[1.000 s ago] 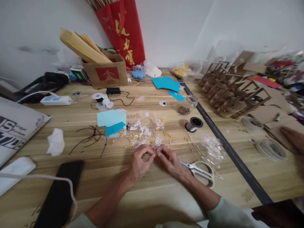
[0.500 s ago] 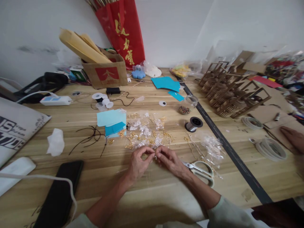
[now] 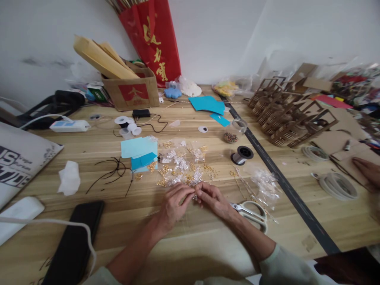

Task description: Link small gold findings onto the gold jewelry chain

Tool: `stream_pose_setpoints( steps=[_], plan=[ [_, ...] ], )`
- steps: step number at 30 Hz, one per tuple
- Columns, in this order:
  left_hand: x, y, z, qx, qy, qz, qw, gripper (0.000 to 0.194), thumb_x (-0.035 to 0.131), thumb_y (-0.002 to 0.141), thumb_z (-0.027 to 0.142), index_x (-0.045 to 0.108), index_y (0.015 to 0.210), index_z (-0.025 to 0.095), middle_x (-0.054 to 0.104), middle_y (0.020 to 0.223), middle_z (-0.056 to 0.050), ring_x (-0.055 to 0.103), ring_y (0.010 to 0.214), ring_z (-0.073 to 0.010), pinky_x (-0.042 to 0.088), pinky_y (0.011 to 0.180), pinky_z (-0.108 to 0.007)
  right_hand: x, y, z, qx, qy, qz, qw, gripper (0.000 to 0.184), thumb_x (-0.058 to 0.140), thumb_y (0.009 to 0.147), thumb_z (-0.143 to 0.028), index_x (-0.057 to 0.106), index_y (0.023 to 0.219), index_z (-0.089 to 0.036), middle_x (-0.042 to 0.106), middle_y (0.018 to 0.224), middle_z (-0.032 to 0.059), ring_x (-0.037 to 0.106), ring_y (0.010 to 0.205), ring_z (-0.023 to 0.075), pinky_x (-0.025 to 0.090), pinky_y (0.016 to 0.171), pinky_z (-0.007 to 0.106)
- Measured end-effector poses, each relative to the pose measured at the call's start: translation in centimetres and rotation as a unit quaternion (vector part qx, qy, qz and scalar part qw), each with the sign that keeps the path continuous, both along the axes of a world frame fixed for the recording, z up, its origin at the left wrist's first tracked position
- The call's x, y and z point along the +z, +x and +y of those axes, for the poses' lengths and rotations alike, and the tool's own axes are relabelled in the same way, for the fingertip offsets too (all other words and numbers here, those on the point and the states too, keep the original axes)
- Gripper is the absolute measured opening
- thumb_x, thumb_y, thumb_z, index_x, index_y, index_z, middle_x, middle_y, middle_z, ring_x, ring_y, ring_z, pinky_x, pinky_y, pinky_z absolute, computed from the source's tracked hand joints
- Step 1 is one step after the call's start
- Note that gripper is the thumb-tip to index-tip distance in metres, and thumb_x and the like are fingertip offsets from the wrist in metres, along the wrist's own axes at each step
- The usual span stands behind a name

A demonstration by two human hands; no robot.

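My left hand (image 3: 175, 204) and my right hand (image 3: 212, 198) meet fingertip to fingertip over the wooden table, both pinched closed. A tiny silvery piece (image 3: 195, 197) shows at the fingertips, too small to name; a fine thread or chain may be hidden there. Just beyond the fingers lie small clear bags and heaps of silver findings (image 3: 181, 163) and gold findings (image 3: 162, 181). Beside my right wrist rest white-handled scissors (image 3: 252, 213), partly covered by the forearm. Fine chains (image 3: 240, 182) lie to the right of my right hand. A faint thin chain (image 3: 152, 213) is left of my left hand.
A wire spool (image 3: 242, 155) and a jar of beads (image 3: 230, 137) stand right of centre. Blue cards (image 3: 135, 148), black cord (image 3: 114, 174) and a phone (image 3: 74, 241) lie left. Brown wooden frames (image 3: 285, 114) stand at back right. Another person's hand (image 3: 366, 168) rests at far right.
My left fingers have shifted slightly and straightened over the pinch. The silvery piece shows more plainly below the fingertips. My right hand has barely moved.
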State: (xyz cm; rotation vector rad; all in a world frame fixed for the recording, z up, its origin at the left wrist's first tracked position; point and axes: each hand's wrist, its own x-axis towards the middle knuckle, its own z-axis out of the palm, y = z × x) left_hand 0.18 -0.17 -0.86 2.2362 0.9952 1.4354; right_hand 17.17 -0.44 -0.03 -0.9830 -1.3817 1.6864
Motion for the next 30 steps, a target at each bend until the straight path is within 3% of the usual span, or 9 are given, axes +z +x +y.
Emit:
stream_pose_setpoints(
  steps=[7,13,20,24,27,30],
  plan=[
    [-0.3,-0.5,-0.1,0.006,0.075,0.093,0.993,0.012,0.055,0.086,0.007,0.063,0.092,0.014,0.070,0.080,-0.007,0.063,0.074,-0.0165,0.054,0.071,-0.031,0.0,-0.1,-0.1,0.001,0.005,-0.021,1.000,0.040,0.057,0.085,-0.055,0.053,0.083,-0.016,0.049,0.064,-0.0023,0.045,0.057,0.0099,0.038,0.053,0.022],
    [1.0,-1.2,-0.4,0.016,0.121,0.235,0.964,0.018,0.048,0.089,0.007,0.065,0.090,0.014,0.071,0.082,-0.009,0.064,0.078,-0.0202,0.054,0.074,-0.035,-0.3,-0.1,-0.1,0.014,0.000,-0.029,0.999,0.042,0.055,0.085,-0.058,0.051,0.081,-0.016,0.048,0.063,-0.0031,0.043,0.055,0.0096,0.035,0.053,0.023],
    [1.6,-1.4,-0.2,0.006,0.146,0.268,0.952,0.016,0.051,0.085,0.005,0.065,0.084,0.012,0.069,0.076,-0.009,0.063,0.079,-0.0213,0.053,0.073,-0.034,-0.5,-0.2,0.0,0.023,-0.024,-0.023,0.999,0.041,0.058,0.084,-0.057,0.051,0.082,-0.016,0.050,0.062,-0.0030,0.045,0.055,0.0096,0.036,0.053,0.022],
    [1.0,-1.0,-0.1,0.001,0.074,0.216,0.974,0.017,0.051,0.084,0.006,0.063,0.078,0.015,0.067,0.074,-0.006,0.061,0.077,-0.0195,0.051,0.072,-0.032,-0.4,-0.1,0.1,0.016,-0.029,-0.024,0.999,0.040,0.058,0.084,-0.055,0.052,0.081,-0.015,0.050,0.063,-0.0025,0.046,0.056,0.0096,0.038,0.053,0.022],
    [0.8,-0.7,-0.1,0.005,-0.040,0.107,0.993,0.017,0.051,0.082,0.007,0.060,0.071,0.017,0.065,0.068,-0.004,0.059,0.067,-0.0160,0.049,0.065,-0.028,-0.3,-0.1,0.1,0.010,-0.036,-0.020,0.999,0.041,0.060,0.082,-0.055,0.054,0.082,-0.015,0.052,0.064,-0.0017,0.048,0.056,0.0100,0.040,0.053,0.022],
    [0.9,-0.5,0.0,0.022,-0.177,0.014,0.984,0.011,0.054,0.081,0.011,0.060,0.073,0.017,0.065,0.068,-0.003,0.060,0.064,-0.0141,0.049,0.062,-0.025,-0.2,0.0,0.2,0.002,-0.042,-0.013,0.999,0.041,0.061,0.081,-0.056,0.055,0.081,-0.016,0.053,0.063,-0.0014,0.049,0.056,0.0106,0.041,0.053,0.023]
  ],
)
